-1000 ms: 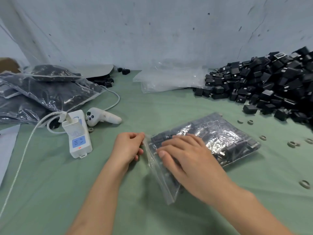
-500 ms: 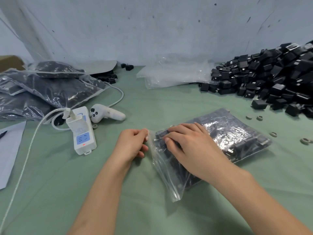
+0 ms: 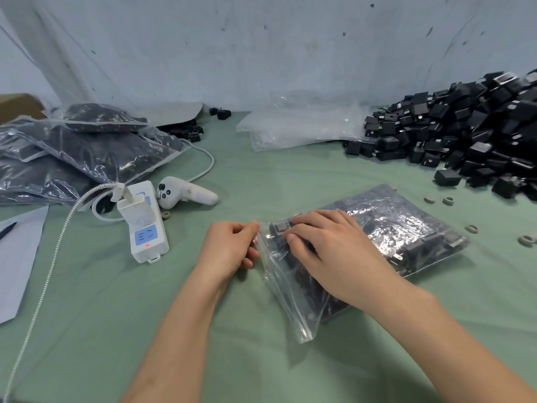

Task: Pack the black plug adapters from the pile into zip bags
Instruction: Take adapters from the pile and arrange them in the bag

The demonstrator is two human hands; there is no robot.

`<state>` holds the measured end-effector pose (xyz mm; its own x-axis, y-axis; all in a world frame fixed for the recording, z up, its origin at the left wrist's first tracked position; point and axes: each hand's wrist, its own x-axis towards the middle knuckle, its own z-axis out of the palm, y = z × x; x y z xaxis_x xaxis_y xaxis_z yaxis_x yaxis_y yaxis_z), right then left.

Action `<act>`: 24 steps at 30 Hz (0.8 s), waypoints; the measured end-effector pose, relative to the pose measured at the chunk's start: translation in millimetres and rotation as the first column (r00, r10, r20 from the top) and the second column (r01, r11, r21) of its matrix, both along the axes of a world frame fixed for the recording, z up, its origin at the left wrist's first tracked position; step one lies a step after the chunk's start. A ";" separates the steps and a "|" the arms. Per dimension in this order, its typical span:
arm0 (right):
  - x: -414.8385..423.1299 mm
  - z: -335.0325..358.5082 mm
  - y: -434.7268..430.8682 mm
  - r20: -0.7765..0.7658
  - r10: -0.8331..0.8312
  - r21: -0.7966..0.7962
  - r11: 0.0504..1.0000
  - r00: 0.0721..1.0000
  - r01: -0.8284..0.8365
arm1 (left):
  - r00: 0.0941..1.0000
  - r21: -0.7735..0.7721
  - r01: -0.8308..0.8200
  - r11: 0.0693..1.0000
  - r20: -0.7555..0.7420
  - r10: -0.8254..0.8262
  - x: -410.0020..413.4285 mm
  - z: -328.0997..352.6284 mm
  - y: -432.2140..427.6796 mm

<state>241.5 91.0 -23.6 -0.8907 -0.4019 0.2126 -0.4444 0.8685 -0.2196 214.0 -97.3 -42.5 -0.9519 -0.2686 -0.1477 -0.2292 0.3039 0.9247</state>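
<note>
Flatly, right hand (image 3: 328,251) presses zip bag (image 3: 406,228).

A clear zip bag (image 3: 406,225), stuffed with black adapters (image 3: 420,247), lies flat at center; the loose pile (image 3: 470,132) heaps far right.

A wrinkled green cloth (image 3: 87,315) covers the table. On its left stands a white plastic socket block (image 3: 145,228) with a blue panel and a small red light, a white braided cable (image 3: 49,271) plugged into its top. Just beside it lies a white handheld controller (image 3: 186,194). Small grey rings (image 3: 447,200) are scattered to the right. A brown cardboard box (image 3: 17,106) sits at far left, and a pale sheet of paper (image 3: 17,263) lies nearer.
</note>
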 end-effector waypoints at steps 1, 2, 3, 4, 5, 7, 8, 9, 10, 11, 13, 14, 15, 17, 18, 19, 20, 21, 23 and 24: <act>0.2 0.0 0.1 -0.001 0.000 0.000 1.000 1.000 0.000 | 1.000 -0.005 0.007 1.000 0.011 -0.007 0.6 0.1 -0.5; 0.5 0.1 0.1 -0.001 -0.001 -0.002 1.000 1.000 0.001 | 0.999 -0.010 0.016 1.000 0.028 -0.016 1.3 0.4 -1.2; 0.6 0.1 -0.1 0.000 -0.002 -0.006 1.000 1.000 0.002 | 0.998 -0.019 0.029 0.999 0.048 -0.028 2.1 0.4 -2.0; 0.5 0.1 -0.3 0.000 -0.002 -0.008 1.000 1.000 0.002 | 0.997 -0.035 0.044 0.998 0.066 -0.041 2.9 0.3 -2.7; 0.4 -0.1 -0.4 0.001 -0.002 -0.006 1.000 1.000 0.002 | 0.996 -0.055 0.054 0.997 0.078 -0.050 3.7 0.2 -3.0; 0.4 -0.5 -0.6 0.002 -0.002 -0.007 1.000 1.000 0.002 | 0.995 -0.094 0.061 0.994 0.086 -0.052 5.0 -0.3 -3.3; 0.6 -0.6 -0.4 0.001 -0.002 -0.012 1.000 1.000 0.002 | 0.995 -0.105 0.062 0.993 0.087 -0.053 5.5 -0.2 -3.5; 0.4 -0.6 -0.5 0.001 -0.002 -0.014 1.000 1.000 0.002 | 0.995 -0.108 0.064 0.992 0.086 -0.054 6.0 0.0 -3.4; 0.7 -0.8 -0.3 0.000 -0.001 -0.013 1.000 1.000 0.001 | 0.995 -0.103 0.066 0.993 0.085 -0.057 6.6 0.3 -3.4; 0.5 -0.8 -0.3 0.001 0.000 -0.012 1.000 1.000 0.000 | 0.995 -0.096 0.069 0.993 0.083 -0.061 7.2 0.9 -3.4; 0.3 -0.7 -0.2 0.005 0.003 -0.015 1.000 1.000 -0.003 | 0.995 -0.088 0.074 0.993 0.079 -0.067 8.2 1.8 -3.2; 0.2 -0.6 -0.1 0.005 0.005 -0.015 1.000 1.000 -0.005 | 0.995 -0.086 0.074 0.994 0.077 -0.067 8.3 2.3 -3.1; 0.2 -0.7 0.1 0.004 0.006 -0.012 1.000 1.000 -0.006 | 0.995 -0.085 0.074 0.994 0.076 -0.068 8.3 2.5 -3.0; 0.5 -0.9 0.4 0.004 0.008 -0.012 1.000 1.000 -0.008 | 0.995 -0.079 0.077 0.994 0.072 -0.071 8.5 2.9 -3.0; 0.6 -0.9 0.7 0.003 0.008 -0.015 1.000 1.000 -0.008 | 0.995 -0.071 0.079 0.994 0.069 -0.074 8.6 3.0 -2.9; 0.8 -1.0 0.8 0.001 0.008 -0.016 1.000 1.000 -0.008 | 0.995 -0.060 0.079 0.995 0.065 -0.075 8.9 2.7 -3.0; 1.0 -1.1 0.9 -0.002 0.008 -0.016 1.000 1.000 -0.008 | 0.995 -0.050 0.077 0.996 0.060 -0.074 9.2 2.3 -3.2; 1.0 -1.3 0.8 -0.006 0.009 -0.016 1.000 1.000 -0.009 | 0.996 -0.045 0.075 0.996 0.055 -0.072 9.4 1.9 -3.1; 0.8 -1.7 0.8 -0.012 0.011 -0.021 1.000 1.000 -0.011 | 0.997 -0.040 0.069 0.997 0.042 -0.068 9.2 1.5 -2.2; 0.6 -2.0 1.0 -0.012 0.013 -0.025 1.000 1.000 -0.013 | 0.997 -0.039 0.065 0.997 0.036 -0.063 9.1 1.4 -1.2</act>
